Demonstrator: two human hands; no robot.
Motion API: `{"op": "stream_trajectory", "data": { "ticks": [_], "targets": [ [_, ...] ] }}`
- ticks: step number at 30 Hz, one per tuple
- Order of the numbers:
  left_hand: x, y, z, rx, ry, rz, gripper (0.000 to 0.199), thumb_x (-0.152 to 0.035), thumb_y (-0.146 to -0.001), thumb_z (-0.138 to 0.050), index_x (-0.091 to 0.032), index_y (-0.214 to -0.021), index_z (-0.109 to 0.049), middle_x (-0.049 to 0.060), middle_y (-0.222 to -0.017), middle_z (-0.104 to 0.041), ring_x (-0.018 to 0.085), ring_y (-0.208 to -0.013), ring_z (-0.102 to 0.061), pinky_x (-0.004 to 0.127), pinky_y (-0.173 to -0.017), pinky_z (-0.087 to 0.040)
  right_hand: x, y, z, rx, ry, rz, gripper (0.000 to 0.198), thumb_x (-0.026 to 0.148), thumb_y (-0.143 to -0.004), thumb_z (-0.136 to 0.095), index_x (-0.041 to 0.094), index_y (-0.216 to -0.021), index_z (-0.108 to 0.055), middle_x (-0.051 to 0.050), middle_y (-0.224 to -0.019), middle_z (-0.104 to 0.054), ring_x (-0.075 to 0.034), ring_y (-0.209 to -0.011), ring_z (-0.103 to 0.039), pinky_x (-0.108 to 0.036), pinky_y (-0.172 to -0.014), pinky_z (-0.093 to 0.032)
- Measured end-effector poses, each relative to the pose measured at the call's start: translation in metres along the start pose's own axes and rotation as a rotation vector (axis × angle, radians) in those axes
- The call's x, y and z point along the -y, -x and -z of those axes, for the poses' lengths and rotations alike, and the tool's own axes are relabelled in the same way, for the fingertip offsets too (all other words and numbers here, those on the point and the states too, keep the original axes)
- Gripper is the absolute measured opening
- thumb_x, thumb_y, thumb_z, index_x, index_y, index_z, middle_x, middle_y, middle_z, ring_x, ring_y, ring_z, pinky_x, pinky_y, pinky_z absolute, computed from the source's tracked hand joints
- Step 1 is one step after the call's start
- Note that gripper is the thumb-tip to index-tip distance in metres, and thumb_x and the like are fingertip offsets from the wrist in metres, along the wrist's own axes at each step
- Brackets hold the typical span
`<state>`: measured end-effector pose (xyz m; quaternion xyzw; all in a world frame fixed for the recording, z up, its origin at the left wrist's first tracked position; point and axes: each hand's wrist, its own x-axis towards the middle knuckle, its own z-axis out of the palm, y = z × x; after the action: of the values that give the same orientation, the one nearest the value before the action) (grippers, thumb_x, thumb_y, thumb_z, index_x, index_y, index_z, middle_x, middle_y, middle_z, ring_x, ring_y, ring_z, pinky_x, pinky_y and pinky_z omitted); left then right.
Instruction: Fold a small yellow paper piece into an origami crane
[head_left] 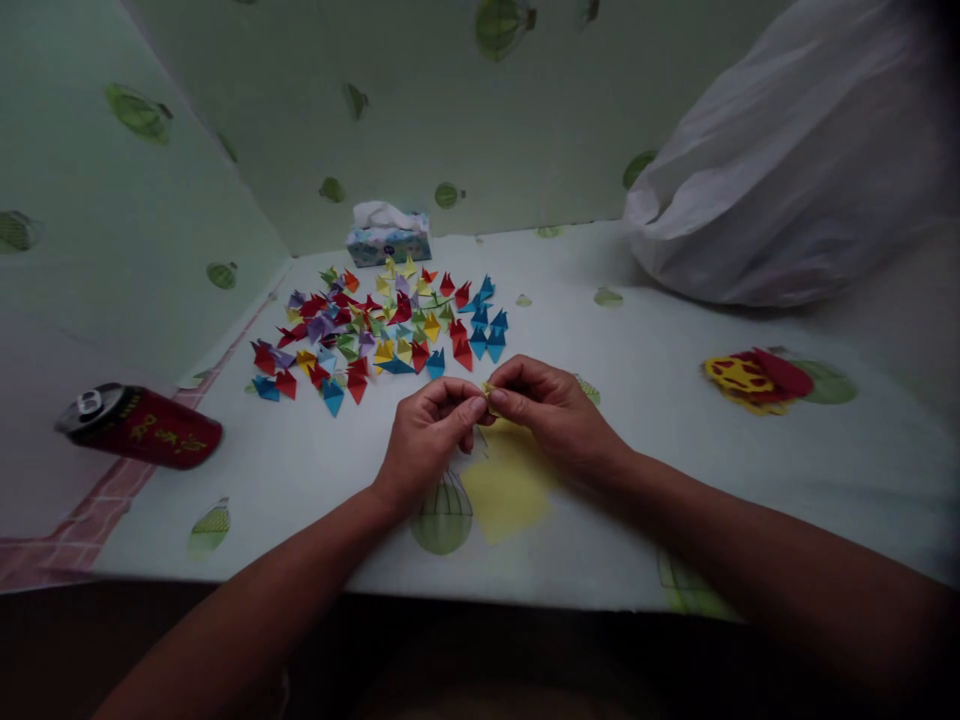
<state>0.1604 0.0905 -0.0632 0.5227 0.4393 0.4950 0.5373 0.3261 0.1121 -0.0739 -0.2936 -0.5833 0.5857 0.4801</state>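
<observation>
Between the fingertips of both hands is a small folded piece of yellow paper [487,393], mostly hidden by the thumbs. My left hand [439,425] pinches it from the left, and my right hand [551,405] pinches it from the right. Below the hands, a flat sheet of yellow paper [506,495] lies on the table. Just beyond the fingers spreads a crowd of folded paper cranes [375,325] in red, blue, yellow, green and purple.
A red drink can [150,425] is at the left edge. Behind the cranes sits a tissue box [388,240]. A large white plastic bag [772,170] fills the back right, with red and yellow cut-outs [757,380] in front of it. The table [615,400] has a balloon-print cover.
</observation>
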Motion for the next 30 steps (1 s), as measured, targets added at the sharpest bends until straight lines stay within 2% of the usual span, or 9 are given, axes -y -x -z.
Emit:
{"op": "stream_trajectory", "data": {
  "ticks": [8, 13, 17, 20, 25, 30],
  "targets": [
    [0.0042, -0.0023, 0.0023, 0.019, 0.059, 0.104, 0.015, -0.030, -0.079, -0.072, -0.017, -0.080, -0.065, -0.004, -0.063, -0.061, 0.004, -0.043, -0.045, 0.018, -0.042, -0.035, 0.0056, -0.0003, -0.0005, -0.025, 0.190, 0.066, 0.013, 0.027, -0.087, -0.069, 0.017, -0.081, -0.062, 0.001, -0.075, -0.062, -0.012, -0.072, -0.060, -0.026, -0.070, -0.049],
    [0.0021, -0.0022, 0.0016, -0.036, -0.160, -0.024, 0.013, -0.028, -0.080, -0.069, -0.018, -0.078, -0.062, -0.004, -0.063, -0.059, 0.006, -0.046, -0.045, 0.019, -0.043, -0.035, 0.0044, -0.0008, -0.0001, 0.003, 0.176, 0.020, 0.020, 0.033, -0.086, -0.071, 0.016, -0.082, -0.062, 0.000, -0.076, -0.061, -0.012, -0.071, -0.059, -0.026, -0.068, -0.047],
    [0.0041, -0.0020, 0.0031, -0.072, -0.355, -0.162, 0.009, -0.025, -0.082, -0.066, -0.018, -0.078, -0.063, -0.002, -0.065, -0.059, 0.007, -0.051, -0.046, 0.020, -0.047, -0.037, 0.0033, -0.0013, 0.0003, 0.006, 0.165, 0.002, 0.018, 0.032, -0.085, -0.070, 0.017, -0.081, -0.062, 0.000, -0.075, -0.060, -0.012, -0.071, -0.059, -0.027, -0.068, -0.047],
    [0.0058, -0.0010, 0.0046, -0.071, -0.414, -0.203, 0.009, -0.025, -0.084, -0.066, -0.018, -0.079, -0.064, -0.001, -0.067, -0.059, 0.008, -0.053, -0.047, 0.021, -0.049, -0.037, 0.0046, -0.0009, 0.0005, 0.008, 0.175, -0.009, 0.016, 0.030, -0.085, -0.068, 0.017, -0.080, -0.061, 0.000, -0.075, -0.060, -0.013, -0.071, -0.058, -0.027, -0.068, -0.047],
    [0.0040, 0.0009, 0.0044, -0.048, -0.356, -0.193, 0.010, -0.027, -0.085, -0.068, -0.019, -0.080, -0.065, 0.000, -0.068, -0.061, 0.009, -0.054, -0.049, 0.022, -0.050, -0.038, 0.0088, 0.0010, -0.0012, 0.004, 0.206, 0.020, 0.014, 0.028, -0.086, -0.066, 0.018, -0.079, -0.060, 0.000, -0.075, -0.060, -0.013, -0.072, -0.058, -0.028, -0.069, -0.047],
    [0.0006, -0.0004, 0.0051, -0.001, -0.188, -0.069, 0.012, -0.029, -0.086, -0.066, -0.018, -0.082, -0.065, -0.002, -0.067, -0.061, 0.007, -0.049, -0.049, 0.022, -0.050, -0.040, 0.0069, 0.0004, -0.0014, -0.019, 0.175, 0.036, 0.011, 0.025, -0.087, -0.066, 0.017, -0.081, -0.062, 0.001, -0.075, -0.060, -0.012, -0.070, -0.056, -0.027, -0.068, -0.046]
  ]
}}
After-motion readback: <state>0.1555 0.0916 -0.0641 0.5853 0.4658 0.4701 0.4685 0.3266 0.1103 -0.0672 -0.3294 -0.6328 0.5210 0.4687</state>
